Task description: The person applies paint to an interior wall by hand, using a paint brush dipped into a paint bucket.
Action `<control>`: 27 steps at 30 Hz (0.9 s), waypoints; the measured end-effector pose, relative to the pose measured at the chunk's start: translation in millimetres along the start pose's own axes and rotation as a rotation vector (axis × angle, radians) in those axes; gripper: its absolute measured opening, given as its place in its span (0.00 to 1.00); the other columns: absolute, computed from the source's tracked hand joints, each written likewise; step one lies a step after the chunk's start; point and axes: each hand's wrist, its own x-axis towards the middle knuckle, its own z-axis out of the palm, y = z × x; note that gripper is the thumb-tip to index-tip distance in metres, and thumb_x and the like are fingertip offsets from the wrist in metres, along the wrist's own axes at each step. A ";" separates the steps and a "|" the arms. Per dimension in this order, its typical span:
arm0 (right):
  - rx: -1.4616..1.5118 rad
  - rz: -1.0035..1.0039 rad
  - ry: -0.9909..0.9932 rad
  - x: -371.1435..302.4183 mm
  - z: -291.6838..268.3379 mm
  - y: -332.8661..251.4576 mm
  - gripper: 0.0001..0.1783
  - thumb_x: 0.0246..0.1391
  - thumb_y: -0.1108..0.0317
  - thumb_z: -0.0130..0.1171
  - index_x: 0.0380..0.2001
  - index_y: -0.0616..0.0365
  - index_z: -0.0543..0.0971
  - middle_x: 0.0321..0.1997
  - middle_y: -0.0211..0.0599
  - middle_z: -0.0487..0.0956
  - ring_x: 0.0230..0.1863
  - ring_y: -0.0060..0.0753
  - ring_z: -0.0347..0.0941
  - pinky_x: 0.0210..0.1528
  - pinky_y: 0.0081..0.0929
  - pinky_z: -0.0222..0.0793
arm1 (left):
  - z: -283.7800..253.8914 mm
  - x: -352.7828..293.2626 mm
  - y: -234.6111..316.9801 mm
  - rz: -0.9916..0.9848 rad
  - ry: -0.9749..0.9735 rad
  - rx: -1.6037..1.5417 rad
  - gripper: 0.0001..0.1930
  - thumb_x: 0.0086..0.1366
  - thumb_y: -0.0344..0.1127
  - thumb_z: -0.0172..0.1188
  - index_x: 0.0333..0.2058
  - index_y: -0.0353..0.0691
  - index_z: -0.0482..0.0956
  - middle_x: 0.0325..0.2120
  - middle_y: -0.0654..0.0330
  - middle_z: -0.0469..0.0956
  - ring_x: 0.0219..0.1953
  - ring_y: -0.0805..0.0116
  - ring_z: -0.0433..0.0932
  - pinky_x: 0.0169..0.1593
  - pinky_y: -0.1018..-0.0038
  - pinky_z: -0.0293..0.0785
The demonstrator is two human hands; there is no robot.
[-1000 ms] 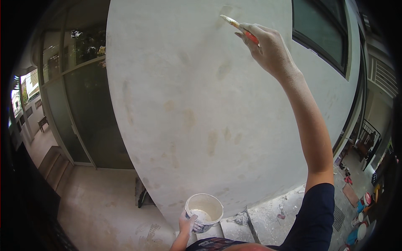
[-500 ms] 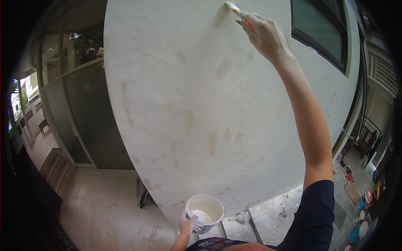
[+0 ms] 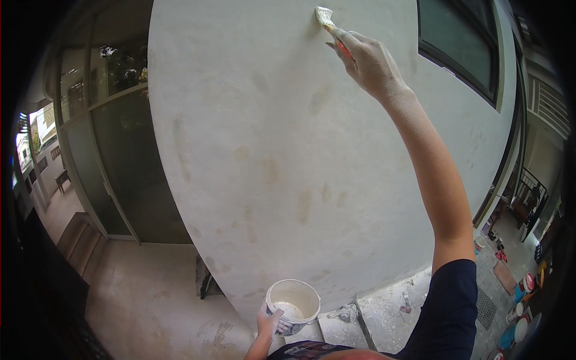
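Observation:
High on the white wall (image 3: 258, 114), my right hand (image 3: 369, 63) is closed round the handle of a paintbrush (image 3: 325, 17). The brush has a red-orange part on its handle, and its whitish bristles are at the wall. Below, at my waist, my left hand (image 3: 269, 321) grips a white bucket (image 3: 292, 299) by its side, thumb at the rim. A pale, whitish substance lies in the bottom of the bucket. Tan and grey patches mark the wall between the two hands.
A dark-framed window (image 3: 459, 45) is set in the wall at upper right. Glass doors (image 3: 135, 162) stand at left. White-splattered steps (image 3: 384, 312) lie below the wall, with a small scraper-like tool (image 3: 406, 303) on them. Several paint buckets (image 3: 513, 333) stand at lower right.
My right hand has moved slightly left and down with the paintbrush, whose bristles now point more upward. My left hand and the bucket have stayed in place.

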 end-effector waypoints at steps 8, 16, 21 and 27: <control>0.016 -0.002 -0.034 -11.6 3.8 -9.4 0.14 0.63 0.68 0.59 0.50 0.60 0.76 0.31 0.40 0.79 0.28 0.40 0.77 0.28 0.39 0.73 | 0.4 -0.3 -2.6 0.032 0.024 -0.016 0.26 0.58 0.23 0.60 0.56 0.33 0.67 0.27 0.47 0.80 0.15 0.55 0.81 0.10 0.68 0.74; -0.054 -0.044 -0.111 -22.9 -1.0 -22.8 0.11 0.66 0.66 0.54 0.46 0.61 0.72 0.34 0.37 0.81 0.31 0.35 0.82 0.29 0.31 0.81 | -6.4 11.4 -17.8 0.054 0.004 0.028 0.33 0.58 0.23 0.59 0.64 0.39 0.61 0.30 0.44 0.80 0.15 0.55 0.81 0.10 0.70 0.73; -0.030 -0.035 -0.135 -32.2 -0.8 -26.3 0.14 0.64 0.66 0.57 0.50 0.58 0.72 0.34 0.37 0.80 0.28 0.37 0.80 0.26 0.33 0.78 | 2.6 -4.2 1.9 0.028 -0.010 -0.016 0.27 0.58 0.22 0.59 0.58 0.34 0.66 0.27 0.47 0.80 0.15 0.56 0.81 0.11 0.69 0.74; -0.019 -0.044 -0.151 -39.4 -2.4 -30.6 0.19 0.62 0.68 0.60 0.55 0.54 0.72 0.33 0.35 0.79 0.26 0.38 0.78 0.25 0.35 0.76 | -2.0 -1.5 -4.6 0.046 -0.030 -0.023 0.27 0.58 0.23 0.59 0.58 0.33 0.66 0.26 0.46 0.80 0.15 0.56 0.81 0.11 0.70 0.74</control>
